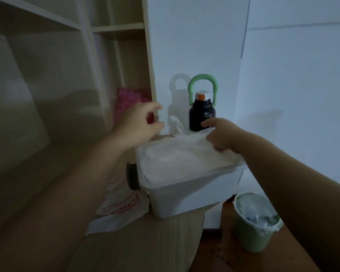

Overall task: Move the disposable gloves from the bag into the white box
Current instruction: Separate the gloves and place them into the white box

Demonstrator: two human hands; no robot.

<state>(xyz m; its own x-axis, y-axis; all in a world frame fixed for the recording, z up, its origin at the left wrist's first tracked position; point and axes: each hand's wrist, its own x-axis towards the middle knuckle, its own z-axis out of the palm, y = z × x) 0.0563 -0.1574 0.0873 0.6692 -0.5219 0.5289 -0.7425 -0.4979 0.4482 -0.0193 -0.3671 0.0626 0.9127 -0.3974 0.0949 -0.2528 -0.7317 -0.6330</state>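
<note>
**Gloves heaped in box, right hand on the pile**

Head view. White box (pixel 185 197) sits on the table (pixel 137 242), long axis roughly left to right. Disposable gloves (pixel 175 160) fill it to the rim as a pale, crinkled heap; one wisp stands up at the far edge. Bag (pixel 118 205), white with red print, lies flat just left of the box and looks limp.

Right hand (pixel 224 136) is on the far right corner of the heap. Its lower fingers are curled into the film, so the grip seems clamped on gloves, with the index finger out straight. Left hand (pixel 139 122) hovers off the far left corner. Its grip is apart, fingers loosely bent, holding nothing.

Judgement: the transfer looks nearly done. The right hand is the nearer one, with the heap directly beneath it, and pressing down and tucking is likely next. Frame is blurred.

Dark bottle (pixel 201 116) stands behind the box.
</note>
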